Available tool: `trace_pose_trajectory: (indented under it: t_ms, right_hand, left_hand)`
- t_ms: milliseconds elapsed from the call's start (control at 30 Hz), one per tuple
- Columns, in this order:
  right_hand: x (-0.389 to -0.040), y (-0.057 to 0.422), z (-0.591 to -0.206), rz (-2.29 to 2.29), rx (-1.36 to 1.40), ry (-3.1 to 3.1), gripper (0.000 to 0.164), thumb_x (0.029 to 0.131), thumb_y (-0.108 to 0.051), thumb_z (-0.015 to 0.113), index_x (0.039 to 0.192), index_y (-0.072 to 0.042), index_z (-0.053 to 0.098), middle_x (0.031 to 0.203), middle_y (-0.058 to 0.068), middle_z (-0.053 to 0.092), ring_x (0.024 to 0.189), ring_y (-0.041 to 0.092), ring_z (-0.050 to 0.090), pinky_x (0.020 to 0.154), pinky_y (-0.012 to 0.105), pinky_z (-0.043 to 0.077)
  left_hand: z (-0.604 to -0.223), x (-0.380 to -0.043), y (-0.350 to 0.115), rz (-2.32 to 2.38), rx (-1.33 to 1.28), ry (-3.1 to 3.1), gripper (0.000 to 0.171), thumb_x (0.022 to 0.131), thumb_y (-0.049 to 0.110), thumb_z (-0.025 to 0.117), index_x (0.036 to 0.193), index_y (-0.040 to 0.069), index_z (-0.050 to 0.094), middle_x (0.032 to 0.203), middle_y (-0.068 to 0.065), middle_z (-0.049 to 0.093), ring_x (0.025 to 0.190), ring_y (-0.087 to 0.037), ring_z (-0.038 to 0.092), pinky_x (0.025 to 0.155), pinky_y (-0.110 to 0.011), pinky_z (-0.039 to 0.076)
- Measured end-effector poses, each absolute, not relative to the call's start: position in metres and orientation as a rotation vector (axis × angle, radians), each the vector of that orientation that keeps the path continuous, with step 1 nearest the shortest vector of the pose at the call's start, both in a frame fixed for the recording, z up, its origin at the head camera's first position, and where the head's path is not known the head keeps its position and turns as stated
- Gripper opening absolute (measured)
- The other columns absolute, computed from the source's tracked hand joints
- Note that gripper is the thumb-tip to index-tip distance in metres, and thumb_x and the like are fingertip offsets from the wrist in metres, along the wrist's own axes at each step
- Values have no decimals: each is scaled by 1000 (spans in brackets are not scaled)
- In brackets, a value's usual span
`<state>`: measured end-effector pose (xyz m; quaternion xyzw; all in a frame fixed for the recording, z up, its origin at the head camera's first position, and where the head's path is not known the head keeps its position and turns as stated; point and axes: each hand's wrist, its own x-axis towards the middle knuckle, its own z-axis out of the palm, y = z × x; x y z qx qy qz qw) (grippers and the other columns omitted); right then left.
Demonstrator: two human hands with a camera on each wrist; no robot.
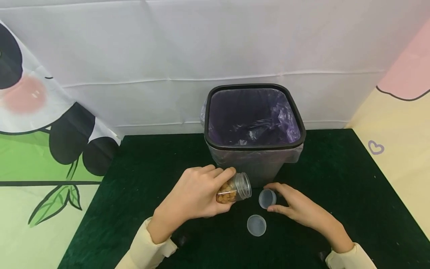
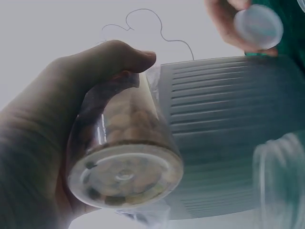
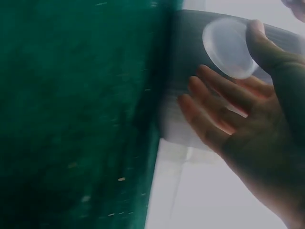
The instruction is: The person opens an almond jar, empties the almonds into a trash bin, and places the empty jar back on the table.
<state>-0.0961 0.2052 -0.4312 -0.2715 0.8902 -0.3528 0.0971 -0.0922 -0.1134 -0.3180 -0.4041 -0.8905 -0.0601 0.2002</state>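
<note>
My left hand (image 1: 198, 190) grips a clear jar (image 1: 231, 189) partly filled with orange-brown chunks. The uncovered jar lies tilted on its side, its threaded mouth facing right, just in front of the bin. In the left wrist view, the jar's round base (image 2: 126, 176) faces the camera and the thumb curls over its side. To the right, my right hand (image 1: 295, 203) pinches a translucent round lid (image 1: 267, 198) between thumb and fingers. The right wrist view shows the lid (image 3: 228, 47) near the thumb tip, with other fingers spread. A second round translucent piece (image 1: 256, 225) rests on the table between the hands.
A grey bin (image 1: 255, 147) with black rim and purple liner stands behind the hands. Dark green cloth (image 1: 151, 160) covers the table, with a white cloth wall (image 1: 151, 67) behind. A clear ridged container (image 2: 281, 176), partly cut off, shows in the left wrist view.
</note>
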Motion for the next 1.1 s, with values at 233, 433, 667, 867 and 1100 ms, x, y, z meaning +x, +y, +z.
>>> trace_pose_trajectory:
  t_ms: [233, 433, 667, 867, 1100]
  right_hand:
    - [-98, 213, -454, -956, -872, 2619, 58, 92, -45, 76, 137, -12, 62, 136, 1, 65, 127, 26, 60, 104, 53, 51]
    - [-100, 220, -457, -896, -868, 2668, 60, 85, -39, 85, 133, -10, 63, 136, 7, 65, 128, 33, 59, 102, 59, 50]
    - [-105, 224, -446, -780, -925, 2650, 59, 88, -43, 82, 133, -10, 62, 135, 9, 64, 126, 33, 61, 100, 57, 52]
    - [-114, 232, -418, -869, -856, 2621, 44, 103, -41, 64, 132, -9, 64, 129, 8, 69, 117, 24, 68, 97, 47, 57]
    - [-130, 247, -374, -995, -910, 2828, 16, 103, -16, 65, 118, -17, 72, 109, -3, 76, 90, 1, 66, 77, 28, 58]
  left_hand:
    - [-300, -92, -119, -130, -1133, -2468, 59, 77, 50, 81, 124, 19, 62, 85, 7, 72, 64, -9, 58, 55, -23, 50]
    - [-282, -97, -119, -86, -1128, -2453, 62, 80, 56, 80, 124, 18, 61, 88, 6, 74, 68, -10, 64, 55, -25, 52]
    - [-260, -104, -118, -54, -1143, -2498, 70, 83, 67, 76, 128, 16, 60, 88, 4, 73, 69, -11, 67, 54, -26, 51]
    - [-244, -108, -121, 15, -1150, -2474, 70, 83, 68, 75, 128, 16, 58, 87, 5, 71, 68, -12, 64, 52, -27, 50]
    - [-224, -113, -127, 82, -1125, -2468, 70, 85, 67, 74, 128, 15, 57, 89, 1, 74, 68, -16, 66, 51, -30, 52]
